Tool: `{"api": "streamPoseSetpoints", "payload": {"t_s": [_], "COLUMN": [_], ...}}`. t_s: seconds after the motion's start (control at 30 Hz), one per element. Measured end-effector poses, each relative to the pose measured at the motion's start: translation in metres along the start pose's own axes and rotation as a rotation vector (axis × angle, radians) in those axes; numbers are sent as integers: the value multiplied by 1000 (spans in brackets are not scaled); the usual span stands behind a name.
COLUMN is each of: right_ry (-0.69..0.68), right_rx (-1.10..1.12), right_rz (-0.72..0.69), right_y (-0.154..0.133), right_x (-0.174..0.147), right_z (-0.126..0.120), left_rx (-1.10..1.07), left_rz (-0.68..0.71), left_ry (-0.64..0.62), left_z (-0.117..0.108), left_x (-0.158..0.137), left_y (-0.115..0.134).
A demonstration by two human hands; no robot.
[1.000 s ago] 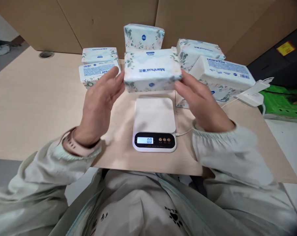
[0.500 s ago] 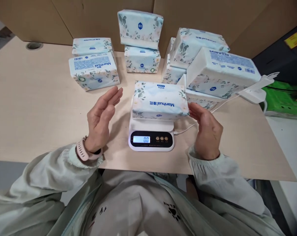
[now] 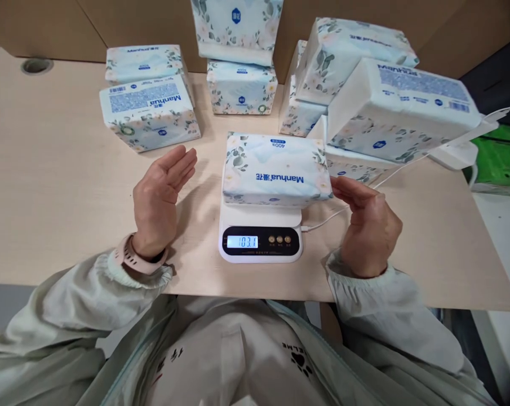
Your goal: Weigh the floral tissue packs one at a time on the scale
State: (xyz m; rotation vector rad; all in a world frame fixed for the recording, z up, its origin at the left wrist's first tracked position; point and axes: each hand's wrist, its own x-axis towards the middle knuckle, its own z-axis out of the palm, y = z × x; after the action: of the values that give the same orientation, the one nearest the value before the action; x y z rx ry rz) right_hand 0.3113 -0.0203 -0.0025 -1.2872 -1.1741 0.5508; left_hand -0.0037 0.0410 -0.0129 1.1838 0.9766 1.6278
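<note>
A pack of tissues (image 3: pixel 275 166) with a floral wrapper lies flat on a white digital scale (image 3: pixel 233 217). The scale's lit display (image 3: pixel 242 242) appears to read 103.1. To the left of the pack, my left hand (image 3: pixel 159 194) is held upright over the table with its fingers stretched out, apart from the pack and holding nothing. Close by the pack's right end is my right hand (image 3: pixel 367 225), fingers extended and its tips by the wrapper; whether they touch it I cannot tell. Nothing is gripped in that hand.
More tissue packs stand at the back: a left group (image 3: pixel 153 115), a middle stack (image 3: pixel 242 87) and a right pile (image 3: pixel 400 115). A white cable (image 3: pixel 328 218) runs from the scale's right side towards a white power strip (image 3: pixel 455 155). Brown cardboard (image 3: pixel 145 25) rises behind.
The display has gone from 0.0 to about 103.1. Both hands have drawn slightly outward from the pack, which stays on the scale. The view has shifted a little closer.
</note>
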Motion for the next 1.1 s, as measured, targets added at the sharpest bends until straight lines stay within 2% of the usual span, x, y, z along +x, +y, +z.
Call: {"api": "streamPoseSetpoints", "payload": {"t_s": [0.13,0.33,0.5,0.77,1.1], "right_ry": [26,-7,-44,61,13], "right_rx": [-2,-73,-98,23,21], "right_rz": [-20,-38,29,7,93], "right_y": [5,-1,-2,-2,-12], "right_x": [2,-1,-3,-3,-5], "right_z": [0,1,2,10,5], "left_rx": [0,12,-8,-11,12], "left_rz": [-35,-40,-51,-93,2], "left_ry": [35,18,37,16,-15], "left_z": [-1,-1,1,5,7], "left_x": [2,-2,-4,-4,-8], "left_y": [1,1,3,14,12]}}
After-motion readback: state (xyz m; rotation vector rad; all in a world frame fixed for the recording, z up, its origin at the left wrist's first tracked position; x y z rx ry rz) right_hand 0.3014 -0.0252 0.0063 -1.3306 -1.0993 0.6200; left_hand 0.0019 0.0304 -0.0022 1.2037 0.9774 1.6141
